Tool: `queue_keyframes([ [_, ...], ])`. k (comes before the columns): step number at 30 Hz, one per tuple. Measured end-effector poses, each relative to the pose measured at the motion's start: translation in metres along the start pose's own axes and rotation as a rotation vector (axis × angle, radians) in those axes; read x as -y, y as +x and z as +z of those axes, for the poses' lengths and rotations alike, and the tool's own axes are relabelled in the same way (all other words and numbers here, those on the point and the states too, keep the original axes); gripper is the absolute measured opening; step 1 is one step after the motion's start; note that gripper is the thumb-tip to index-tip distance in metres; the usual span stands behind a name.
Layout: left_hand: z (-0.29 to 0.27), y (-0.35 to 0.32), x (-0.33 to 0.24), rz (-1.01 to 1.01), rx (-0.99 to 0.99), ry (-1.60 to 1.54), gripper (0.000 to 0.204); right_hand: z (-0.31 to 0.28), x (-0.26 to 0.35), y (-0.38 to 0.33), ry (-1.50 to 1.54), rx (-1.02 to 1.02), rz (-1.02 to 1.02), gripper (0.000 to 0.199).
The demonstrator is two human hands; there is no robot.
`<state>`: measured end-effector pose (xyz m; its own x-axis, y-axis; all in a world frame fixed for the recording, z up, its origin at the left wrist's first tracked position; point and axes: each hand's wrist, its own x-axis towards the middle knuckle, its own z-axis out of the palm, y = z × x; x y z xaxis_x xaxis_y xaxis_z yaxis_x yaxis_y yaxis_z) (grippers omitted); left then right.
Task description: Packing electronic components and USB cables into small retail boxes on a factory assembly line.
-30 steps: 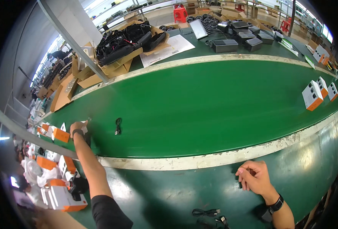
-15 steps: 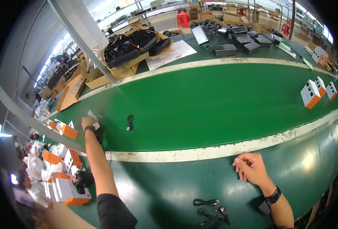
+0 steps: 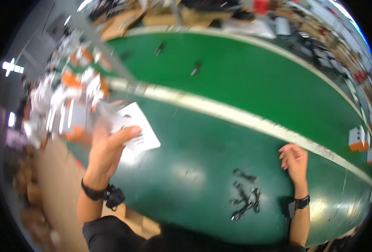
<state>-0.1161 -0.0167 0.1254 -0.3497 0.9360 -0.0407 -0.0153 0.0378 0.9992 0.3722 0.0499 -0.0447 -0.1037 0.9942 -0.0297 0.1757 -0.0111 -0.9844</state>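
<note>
My left hand (image 3: 106,145) is raised over the left part of the near table. Its thumb presses on a white printed card (image 3: 143,136), and a blurred whitish, clear-looking piece beside the card cannot be made out. Over the right part of the table is my right hand (image 3: 294,163), fingers loosely bent and slightly apart, with nothing in them. Several black coiled cables (image 3: 245,199) lie on the table to its left. On the green belt rest a dark coiled cable (image 3: 195,68) and another small dark item (image 3: 160,48), too blurred to name.
White and orange boxes (image 3: 356,139) stand at the right end of the green belt (image 3: 253,80). More boxes and white parts (image 3: 74,117) crowd the left side. A pale rail (image 3: 219,110) parts belt from table, and a grey post (image 3: 110,54) rises at the left.
My left hand has come back from the belt to above the near table, bringing the white card. The view has swung left and down. My right hand remains over the table, loosely bent.
</note>
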Motion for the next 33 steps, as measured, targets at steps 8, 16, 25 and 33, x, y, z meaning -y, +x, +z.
queue_keyframes([
  [8,-0.202,-0.258,0.2,-0.129,-1.026,-0.29,0.041,-0.032,-0.026,0.008,-0.234,-0.047,-0.057,0.026],
  [16,-0.362,-0.361,0.532,-0.73,-1.208,-0.581,0.055,-0.015,-0.052,0.013,-0.236,-0.01,-0.062,0.026],
  [25,-0.229,-0.194,0.368,0.022,-1.144,-0.182,0.06,-0.023,0.0,-0.027,-0.258,-0.152,-0.14,0.023],
  [33,-0.044,-0.101,0.043,0.541,0.343,0.767,0.04,0.009,0.001,-0.025,-0.19,-0.143,-0.142,0.016],
])
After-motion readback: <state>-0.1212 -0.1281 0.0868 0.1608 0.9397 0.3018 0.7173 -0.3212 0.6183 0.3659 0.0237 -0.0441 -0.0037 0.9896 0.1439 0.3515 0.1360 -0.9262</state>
